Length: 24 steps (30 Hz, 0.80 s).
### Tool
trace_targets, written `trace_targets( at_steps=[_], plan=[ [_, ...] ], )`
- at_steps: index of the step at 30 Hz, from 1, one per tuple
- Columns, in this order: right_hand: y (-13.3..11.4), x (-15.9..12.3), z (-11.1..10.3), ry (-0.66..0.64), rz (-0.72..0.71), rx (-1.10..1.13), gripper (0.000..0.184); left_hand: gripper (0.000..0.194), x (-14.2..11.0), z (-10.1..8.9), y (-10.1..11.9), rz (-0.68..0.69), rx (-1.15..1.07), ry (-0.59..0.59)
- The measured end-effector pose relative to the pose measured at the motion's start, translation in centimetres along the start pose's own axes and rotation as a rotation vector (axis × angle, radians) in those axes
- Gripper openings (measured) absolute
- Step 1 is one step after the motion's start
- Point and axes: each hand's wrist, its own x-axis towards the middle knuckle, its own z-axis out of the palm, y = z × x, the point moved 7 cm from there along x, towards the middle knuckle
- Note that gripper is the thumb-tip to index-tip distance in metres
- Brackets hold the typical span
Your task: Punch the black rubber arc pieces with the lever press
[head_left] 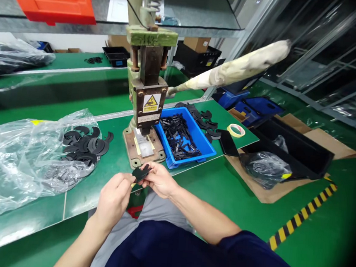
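Observation:
Between my two hands, just in front of the press base, is a flat black curved plastic piece (140, 173). My left hand (115, 194) pinches its left edge, while the fingers of my right hand (160, 181) close on its right side, where a small dark part sticks up. Behind them stands a hand press (151, 100) with a warning label, its ram above a metal plate (145, 148) on the base. A blue bin (171, 162) of small black parts sits right of the press. Similar black curved pieces (91, 146) spill from a clear plastic bag (17, 157) at the left.
The press's wrapped lever (233, 70) reaches out to the upper right. More black curved pieces (202, 118), a tape roll (236, 130) and a flat black object (228, 143) lie beyond the bin. An orange bin (60, 13) overhangs the back left. Black crates (316, 156) stand at right.

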Motion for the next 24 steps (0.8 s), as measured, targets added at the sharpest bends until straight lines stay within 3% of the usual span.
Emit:
trace_targets(
  at_steps=[4,7,9,11,13,15,17,20,24],
  plan=[
    [0.0,-0.3,0.1,0.024,-0.08,-0.053,0.039,0.024,0.0,-0.3,0.9,0.117,0.046,0.02],
    [-0.4,-0.1,0.2,0.027,-0.159,-0.123,0.036,0.024,0.4,-0.1,0.2,0.053,-0.056,0.001],
    [-1.1,0.1,0.2,0.039,-0.244,-0.191,0.035,0.019,0.6,-0.1,-1.5,-0.155,-0.186,0.042],
    [-2.3,0.1,0.1,0.06,-0.353,-0.284,0.032,0.019,0.3,0.2,-3.9,-0.493,-0.406,0.117],
    [-3.4,0.0,0.0,0.074,-0.458,-0.409,0.026,0.029,-0.7,1.8,-5.7,-0.857,-0.756,0.106],
    [-4.3,-0.4,0.0,0.078,-0.542,-0.547,0.019,0.037,-1.5,3.7,-5.7,-1.139,-1.136,0.031],
    [-4.8,-0.7,0.1,0.078,-0.608,-0.673,0.013,0.041,-1.7,4.6,-5.3,-1.286,-1.379,0.009],
    [-5.1,-0.7,0.6,0.045,-0.678,-0.818,0.006,0.042,-1.7,4.6,-5.7,-1.316,-1.376,0.078],
    [-5.0,-0.2,1.4,-0.012,-0.733,-0.928,0.006,0.044,-1.4,4.6,-6.9,-1.227,-1.186,0.001]
  ],
)
